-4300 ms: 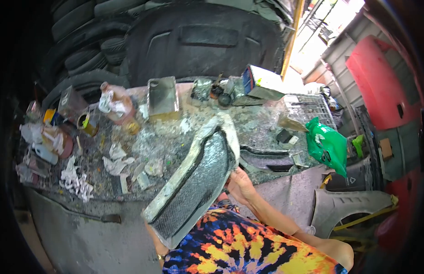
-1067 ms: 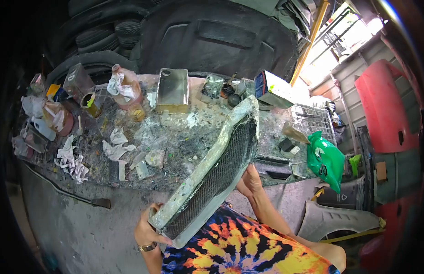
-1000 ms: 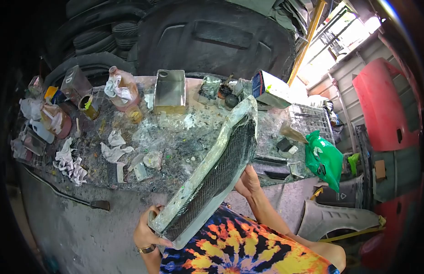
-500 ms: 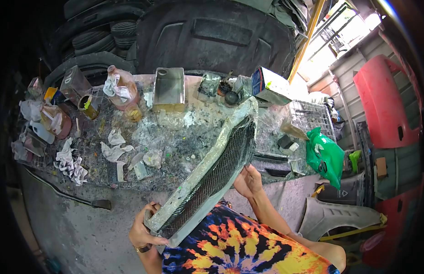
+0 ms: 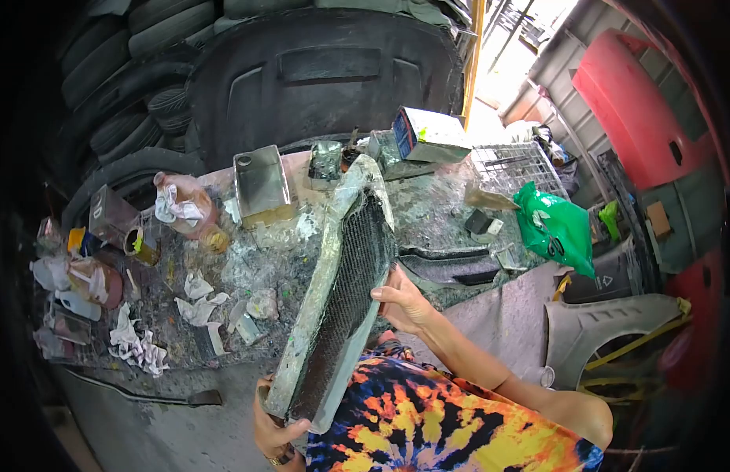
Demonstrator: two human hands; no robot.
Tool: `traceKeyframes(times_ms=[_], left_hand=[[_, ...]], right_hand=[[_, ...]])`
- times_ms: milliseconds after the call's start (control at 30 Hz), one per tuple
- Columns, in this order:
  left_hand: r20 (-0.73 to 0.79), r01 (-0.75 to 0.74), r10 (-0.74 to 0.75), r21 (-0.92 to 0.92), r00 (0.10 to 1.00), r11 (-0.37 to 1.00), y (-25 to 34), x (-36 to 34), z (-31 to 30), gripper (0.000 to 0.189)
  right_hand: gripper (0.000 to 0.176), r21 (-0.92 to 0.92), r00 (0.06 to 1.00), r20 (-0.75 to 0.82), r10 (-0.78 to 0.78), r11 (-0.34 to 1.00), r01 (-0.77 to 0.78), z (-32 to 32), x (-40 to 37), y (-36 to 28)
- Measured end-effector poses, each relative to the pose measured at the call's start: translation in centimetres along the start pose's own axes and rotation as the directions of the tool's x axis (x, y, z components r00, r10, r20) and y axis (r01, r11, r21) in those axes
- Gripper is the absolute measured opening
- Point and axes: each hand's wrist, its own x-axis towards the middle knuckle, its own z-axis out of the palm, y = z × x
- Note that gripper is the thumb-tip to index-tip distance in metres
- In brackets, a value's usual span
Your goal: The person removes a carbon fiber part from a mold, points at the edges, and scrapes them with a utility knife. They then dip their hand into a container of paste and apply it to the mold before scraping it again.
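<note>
A long trough-shaped mould (image 5: 300, 330) with a rough pale rim and a dark woven carbon-fibre lining (image 5: 345, 271) stands tilted in front of me, its far end over the table. At its near lower end my left hand (image 5: 274, 421) grips it, thumb on the near edge and fingers round the outer side. My right hand (image 5: 402, 303) is closed on the right edge about midway up, thumb showing and the other fingers partly hidden. Behind the mould, on the right of the table, lies a dark curved trim piece (image 5: 447, 266).
The stained worktable (image 5: 255, 244) carries an open metal tin (image 5: 262, 189), a plastic jug (image 5: 184, 206), crumpled paper (image 5: 136, 342), a box (image 5: 432, 134) and a green plastic bag (image 5: 550, 224) with scissors (image 5: 552, 244). A grey fender (image 5: 585, 330) stands to the right; a black hood (image 5: 325, 86) leans behind.
The mould has swung more upright, its far end moving left. Both hands keep their hold, the left lower and further right. The whole view has turned to the right.
</note>
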Motion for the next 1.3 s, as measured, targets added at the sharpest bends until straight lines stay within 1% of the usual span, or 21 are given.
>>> traceKeyframes(times_ms=[67, 100, 133, 167, 233, 300, 367, 467, 567, 700, 767, 900, 967, 1000, 1033, 1100, 1133, 1167, 1233, 1267, 1300], left_hand=[[-0.035, -0.006, 0.008, 0.056, 0.999, 0.998, -0.4, 0.0, 0.4, 0.062], [-0.125, -0.112, 0.127, 0.121, 0.984, 0.986, -1.0, 0.4, 0.8, 0.059], [-0.208, -0.207, 0.247, 0.195, 0.946, 0.959, -1.4, 0.4, 1.1, 0.057], [-0.219, -0.204, 0.246, 0.199, 0.944, 0.959, -1.6, 0.4, 1.2, 0.057], [-0.211, -0.308, 0.363, 0.252, 0.908, 0.917, -0.9, 1.0, 1.8, 0.057], [-0.213, -0.303, 0.363, 0.269, 0.907, 0.914, -0.7, 1.3, 1.8, 0.057], [-0.147, -0.350, 0.406, 0.300, 0.902, 0.887, -1.1, 1.7, 1.1, 0.056], [-0.123, -0.348, 0.385, 0.249, 0.915, 0.904, -0.5, 2.0, 1.2, 0.056], [-0.114, -0.353, 0.380, 0.206, 0.918, 0.913, -0.4, 2.1, 1.2, 0.056], [-0.139, -0.304, 0.323, 0.143, 0.936, 0.942, -0.6, 1.8, 0.8, 0.059], [-0.226, -0.199, 0.194, 0.000, 0.955, 0.980, -1.2, 1.3, 0.6, 0.070], [-0.184, -0.174, 0.156, -0.086, 0.970, 0.981, -2.2, 2.1, 0.0, 0.080], [-0.181, -0.176, 0.131, -0.260, 0.975, 0.949, -4.8, 2.5, -3.1, 0.092], [-0.117, -0.122, 0.093, -0.275, 0.989, 0.954, -4.6, 3.0, -3.8, 0.091], [-0.001, -0.082, 0.087, -0.356, 0.996, 0.931, -6.1, 3.2, -6.3, 0.088], [0.315, 0.124, -0.018, -0.322, 0.949, 0.939, -5.0, 4.5, -9.5, 0.095], [0.360, 0.089, -0.012, -0.200, 0.933, 0.976, -3.2, 5.6, -8.4, 0.094], [0.354, 0.089, -0.013, -0.200, 0.935, 0.976, -1.6, 6.5, -7.1, 0.094], [0.435, 0.110, -0.151, 0.118, 0.888, 0.987, 1.4, 7.9, -4.8, 0.083], [0.418, 0.177, -0.225, 0.149, 0.880, 0.973, 3.0, 8.1, -4.5, 0.062], [0.420, 0.175, -0.222, 0.147, 0.880, 0.973, 4.0, 8.8, -3.8, 0.062]], right_hand=[[0.085, 0.047, 1.000, 0.006, -0.022, 0.999, 0.021, 0.2, 0.1, 0.4], [0.085, 0.047, 1.000, 0.008, -0.016, 0.999, 0.015, 0.1, 0.0, 0.8], [0.076, 0.061, 0.999, -0.009, -0.048, 0.997, 0.049, -0.1, -0.1, 1.3], [0.067, 0.076, 0.996, -0.025, -0.080, 0.994, 0.082, -0.1, -0.1, 1.6], [0.066, 0.094, 0.996, -0.039, -0.082, 0.992, 0.086, 0.9, -0.6, 1.5], [0.065, 0.104, 0.994, -0.054, -0.096, 0.989, 0.101, 1.1, -0.8, 1.4], [0.064, 0.135, 0.994, -0.033, -0.102, 0.985, 0.105, 0.7, -0.9, 1.6], [0.066, 0.112, 0.998, 0.040, -0.047, 0.993, 0.042, -0.3, -1.5, 1.5], [0.063, 0.110, 0.998, 0.003, -0.056, 0.992, 0.055, 0.5, -2.2, 1.1], [0.066, 0.084, 0.998, 0.039, -0.048, 0.995, 0.045, 0.2, -2.4, 1.0], [0.068, 0.067, 0.998, -0.002, -0.065, 0.996, 0.065, 0.9, -1.9, 0.9], [0.072, 0.022, 0.998, -0.055, -0.043, 0.999, 0.044, 1.0, -0.5, 1.3], [0.073, 0.001, 0.999, -0.045, -0.011, 1.000, 0.011, 0.4, -0.2, 1.5], [0.073, -0.007, 0.999, -0.039, 0.000, 1.000, 0.000, 0.2, -0.1, 1.5], [0.072, -0.017, 0.999, -0.031, 0.012, 1.000, -0.012, 0.0, 0.0, 1.4], [0.071, -0.031, 1.000, -0.001, 0.024, 0.999, -0.024, -0.2, -0.1, 1.1], [0.070, -0.048, 1.000, 0.010, 0.030, 0.998, -0.029, 0.1, 0.0, 0.8], [0.070, -0.065, 0.999, 0.020, 0.035, 0.997, -0.033, 0.4, 0.1, 0.4], [0.071, -0.103, 0.999, 0.024, 0.039, 0.994, -0.036, 1.0, 0.6, -0.2], [0.072, -0.141, 0.999, 0.025, 0.039, 0.989, -0.035, 1.1, 0.7, -0.4], [0.072, -0.144, 0.999, 0.026, 0.038, 0.989, -0.034, 1.1, 0.8, -0.6]])
